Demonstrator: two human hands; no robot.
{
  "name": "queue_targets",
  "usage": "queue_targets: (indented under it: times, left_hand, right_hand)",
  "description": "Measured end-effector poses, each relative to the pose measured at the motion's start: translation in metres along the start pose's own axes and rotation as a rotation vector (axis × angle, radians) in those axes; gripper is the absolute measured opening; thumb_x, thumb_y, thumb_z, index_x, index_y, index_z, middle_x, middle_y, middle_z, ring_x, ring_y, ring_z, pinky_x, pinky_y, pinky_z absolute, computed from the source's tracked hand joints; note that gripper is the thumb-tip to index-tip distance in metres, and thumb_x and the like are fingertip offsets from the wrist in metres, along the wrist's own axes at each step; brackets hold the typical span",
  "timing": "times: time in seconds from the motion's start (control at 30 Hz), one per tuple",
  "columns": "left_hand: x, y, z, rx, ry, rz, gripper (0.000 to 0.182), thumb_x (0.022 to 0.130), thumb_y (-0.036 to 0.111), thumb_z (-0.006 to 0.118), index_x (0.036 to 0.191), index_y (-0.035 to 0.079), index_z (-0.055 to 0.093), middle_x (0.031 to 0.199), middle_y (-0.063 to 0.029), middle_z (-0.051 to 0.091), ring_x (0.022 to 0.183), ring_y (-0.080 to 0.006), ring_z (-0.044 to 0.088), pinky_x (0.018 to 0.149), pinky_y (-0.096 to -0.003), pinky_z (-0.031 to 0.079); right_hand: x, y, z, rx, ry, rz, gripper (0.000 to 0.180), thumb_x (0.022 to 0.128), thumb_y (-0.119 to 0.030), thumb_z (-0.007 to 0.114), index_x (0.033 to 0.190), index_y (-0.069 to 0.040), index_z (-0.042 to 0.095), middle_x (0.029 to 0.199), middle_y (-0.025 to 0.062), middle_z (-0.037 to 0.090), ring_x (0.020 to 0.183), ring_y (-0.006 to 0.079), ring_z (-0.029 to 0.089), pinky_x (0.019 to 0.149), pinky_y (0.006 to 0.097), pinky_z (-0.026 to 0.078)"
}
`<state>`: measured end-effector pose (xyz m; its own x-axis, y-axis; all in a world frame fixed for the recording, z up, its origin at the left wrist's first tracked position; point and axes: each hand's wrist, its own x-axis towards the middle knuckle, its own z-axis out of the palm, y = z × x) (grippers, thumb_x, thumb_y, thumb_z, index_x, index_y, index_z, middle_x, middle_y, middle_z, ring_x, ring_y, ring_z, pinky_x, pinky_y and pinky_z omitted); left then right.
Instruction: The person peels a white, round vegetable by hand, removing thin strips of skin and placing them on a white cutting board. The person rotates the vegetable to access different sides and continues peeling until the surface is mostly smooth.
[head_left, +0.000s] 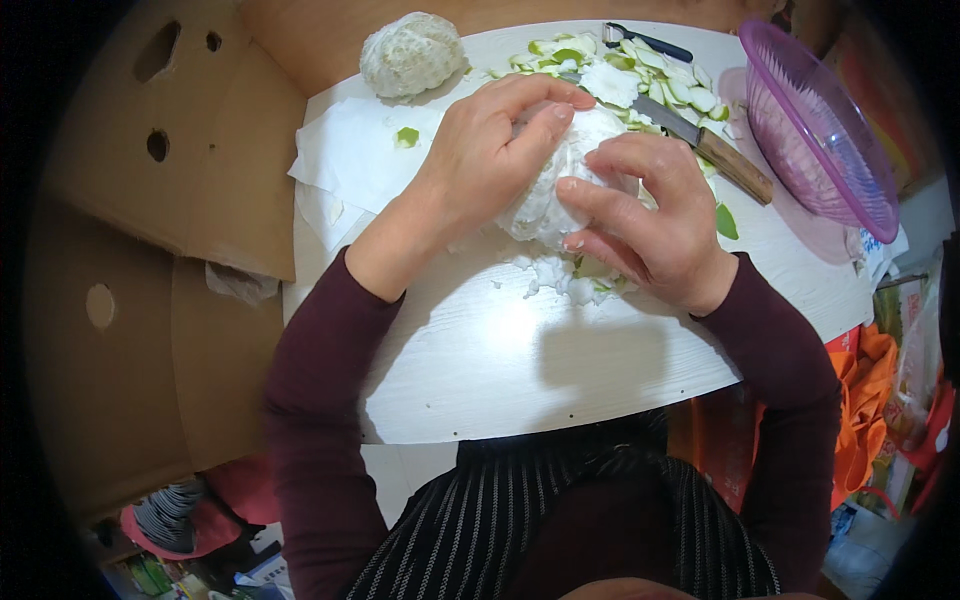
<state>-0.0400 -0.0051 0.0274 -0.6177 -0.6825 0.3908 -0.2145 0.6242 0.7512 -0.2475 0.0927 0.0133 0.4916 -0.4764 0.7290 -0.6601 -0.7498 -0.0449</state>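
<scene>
A peeled pomelo (551, 196), covered in ragged white pith, rests on the white table between my hands. My left hand (491, 142) wraps its upper left side, thumb and fingers pressed on the pith. On its right side my right hand (652, 210) has curled fingertips and thumb against the pith. White pith crumbs (574, 281) and bits of green rind lie just below the fruit. Beyond it, a knife with a wooden handle (735, 165) lies with its blade partly under white pith (611, 82). My fingers hide part of the fruit.
Another whitish peeled pomelo (412, 56) sits at the back left, near white paper sheets (360, 154). Green-and-white rind slices (667, 79) and a black-handled peeler (656, 45) lie at the back. A purple plastic basin (817, 127) leans at right. Cardboard (217, 135) borders the left.
</scene>
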Motion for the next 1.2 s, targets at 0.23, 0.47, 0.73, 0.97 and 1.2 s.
queue_targets:
  times: [0.23,0.47,0.73,0.97,1.2]
  left_hand:
    - [0.001,0.000,0.005,-0.036,0.080,0.028,0.031,0.102,0.023,0.057,0.118,0.002,0.075,0.103,-0.0041,0.074,0.092,-0.0102,0.061,0.082,-0.0269,0.048]
    - [0.002,-0.002,0.007,-0.025,0.118,0.023,0.034,0.095,0.030,0.057,0.109,0.007,0.078,0.101,-0.0157,0.076,0.095,-0.0304,0.071,0.088,-0.0388,0.054]
    - [0.002,-0.008,0.004,-0.031,0.060,0.028,0.034,0.103,0.026,0.059,0.121,0.002,0.075,0.108,-0.0036,0.074,0.095,-0.0097,0.062,0.085,-0.0269,0.049]
    - [0.002,-0.008,0.003,-0.043,0.041,0.030,0.034,0.103,0.025,0.059,0.122,0.002,0.074,0.119,-0.0072,0.075,0.110,-0.0139,0.066,0.097,-0.0296,0.051]
    - [0.001,-0.012,0.004,-0.094,0.021,0.025,0.033,0.104,0.022,0.058,0.124,0.000,0.073,0.121,-0.0078,0.074,0.110,-0.0143,0.066,0.098,-0.0298,0.051]
  right_hand:
    - [0.011,0.010,0.002,-0.006,0.137,-0.126,0.021,0.075,-0.007,0.080,0.095,-0.005,0.071,0.097,0.0105,0.070,0.088,0.0295,0.070,0.072,0.0384,0.056]
    - [0.013,0.012,0.006,0.019,0.149,-0.044,0.015,0.086,-0.005,0.077,0.093,-0.004,0.064,0.089,0.0109,0.065,0.081,0.0291,0.065,0.070,0.0375,0.052]
    - [0.009,0.014,0.004,0.179,0.162,0.173,0.010,0.097,-0.006,0.071,0.096,-0.002,0.062,0.089,0.0100,0.065,0.080,0.0259,0.062,0.071,0.0340,0.050]
    - [0.005,0.012,0.003,0.527,0.234,0.475,0.017,0.107,-0.016,0.062,0.099,-0.001,0.061,0.090,0.0043,0.065,0.082,0.0125,0.058,0.073,0.0273,0.047]
    - [0.005,0.026,-0.016,0.352,0.055,0.209,0.017,0.103,-0.018,0.068,0.103,-0.001,0.065,0.093,0.0072,0.066,0.086,0.0176,0.061,0.076,0.0301,0.048]
